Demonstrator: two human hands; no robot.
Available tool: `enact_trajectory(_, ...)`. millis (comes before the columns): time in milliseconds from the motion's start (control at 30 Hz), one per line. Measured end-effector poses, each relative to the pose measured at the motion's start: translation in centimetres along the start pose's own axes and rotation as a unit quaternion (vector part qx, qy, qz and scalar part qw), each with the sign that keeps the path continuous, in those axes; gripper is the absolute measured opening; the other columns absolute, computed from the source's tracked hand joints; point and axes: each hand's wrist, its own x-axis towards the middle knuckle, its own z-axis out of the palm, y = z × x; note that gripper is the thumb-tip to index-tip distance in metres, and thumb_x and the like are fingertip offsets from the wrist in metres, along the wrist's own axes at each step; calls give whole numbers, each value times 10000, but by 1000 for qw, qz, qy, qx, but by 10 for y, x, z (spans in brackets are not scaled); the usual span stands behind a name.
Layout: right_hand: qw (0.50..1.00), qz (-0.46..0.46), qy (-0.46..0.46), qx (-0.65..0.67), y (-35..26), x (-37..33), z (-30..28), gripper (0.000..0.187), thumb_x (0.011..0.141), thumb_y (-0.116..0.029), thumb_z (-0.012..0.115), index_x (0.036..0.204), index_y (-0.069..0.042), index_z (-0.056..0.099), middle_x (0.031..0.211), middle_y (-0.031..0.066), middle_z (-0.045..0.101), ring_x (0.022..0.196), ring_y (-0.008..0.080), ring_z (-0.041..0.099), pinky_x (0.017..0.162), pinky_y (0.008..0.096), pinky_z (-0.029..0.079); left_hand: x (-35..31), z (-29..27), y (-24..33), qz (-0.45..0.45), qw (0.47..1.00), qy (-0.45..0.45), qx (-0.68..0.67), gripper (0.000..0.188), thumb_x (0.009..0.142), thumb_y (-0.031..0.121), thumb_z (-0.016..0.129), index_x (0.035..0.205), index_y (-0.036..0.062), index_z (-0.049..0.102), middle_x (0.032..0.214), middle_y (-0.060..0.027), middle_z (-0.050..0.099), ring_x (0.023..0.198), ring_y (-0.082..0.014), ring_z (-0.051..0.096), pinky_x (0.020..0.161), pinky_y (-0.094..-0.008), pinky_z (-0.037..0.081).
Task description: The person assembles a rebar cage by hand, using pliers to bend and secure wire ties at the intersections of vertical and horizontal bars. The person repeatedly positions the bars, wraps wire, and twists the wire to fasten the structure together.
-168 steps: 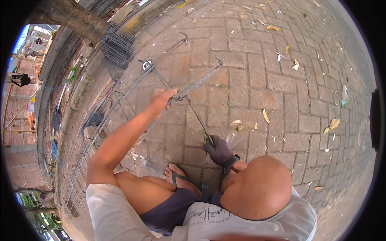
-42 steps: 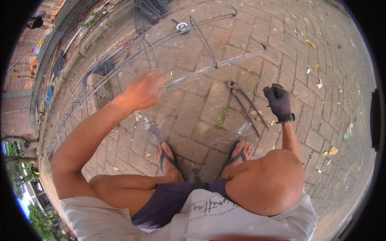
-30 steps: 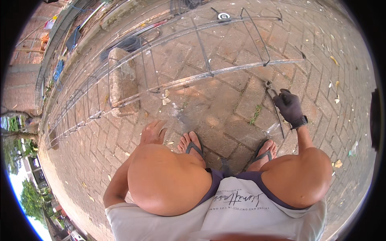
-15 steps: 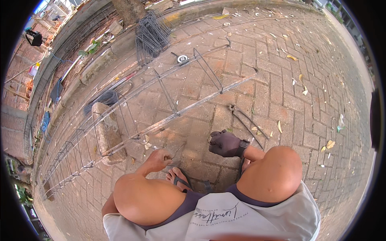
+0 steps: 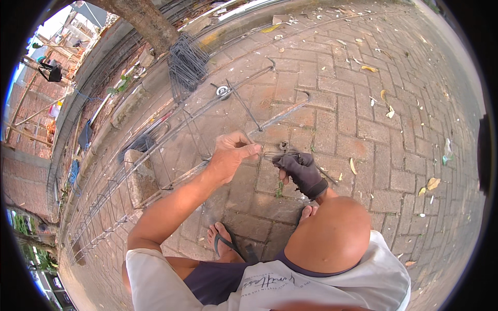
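My bare left hand (image 5: 232, 155) is closed in a pinch on thin wires. The wires (image 5: 271, 154) span the short gap to my right hand (image 5: 302, 175), which wears a dark fingerless-looking glove and is also closed on them. Behind the right hand lie the pincers (image 5: 284, 146) on the paving, their handles partly hidden by the glove. Just beyond my left hand is a long rebar cage (image 5: 282, 115) with thin square stirrups; my left arm covers part of its near bar.
A rough concrete block (image 5: 141, 179) sits under the cage. A round tape measure (image 5: 223, 93) lies by the far bar. Bundled steel stirrups (image 5: 188, 63) lean near a tree trunk (image 5: 148, 23). A coil of dark wire (image 5: 139, 145) is beyond the block. Dry leaves dot the brick paving (image 5: 373, 150).
Both hands have risen forward from near my knees and come together, with the wires now between them. My left arm reaches out farther. The view has shifted slightly.
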Motion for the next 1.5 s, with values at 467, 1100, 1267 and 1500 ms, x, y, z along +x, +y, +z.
enact_trajectory(467,668,-292,246,-638,-49,-34,-61,742,821,-393,837,1395,-25,544,1230,257,637,1261,430,552,1100,490,397,28,83,-80,40,980,137,-141,145,925,68,774,904,17,640,858,-110,707,785,-187,694,697,-333,613)
enact_trajectory(1100,918,-21,13,-396,-2,-28,-48,284,1015,-305,626,1083,-47,722,982,173,709,912,315,696,810,438,539,32,96,-74,355,837,225,350,168,938,47,701,1080,-23,759,952,-184,745,793,-294,742,718,-388,582)
enact_trajectory(1267,882,-152,-7,-447,3,-27,-46,360,1007,-365,650,1218,-78,702,1035,144,734,926,246,700,828,425,541,29,94,-78,364,835,191,366,162,922,16,698,1063,-17,769,942,-184,739,808,-340,728,714,-396,577)
enact_trajectory(1500,994,33,43,-91,3,-33,-46,306,1002,-303,666,1143,-38,727,846,15,682,756,126,631,676,285,491,20,111,-89,241,929,192,203,179,901,59,735,1057,-21,772,897,-148,763,748,-269,738,671,-357,560)
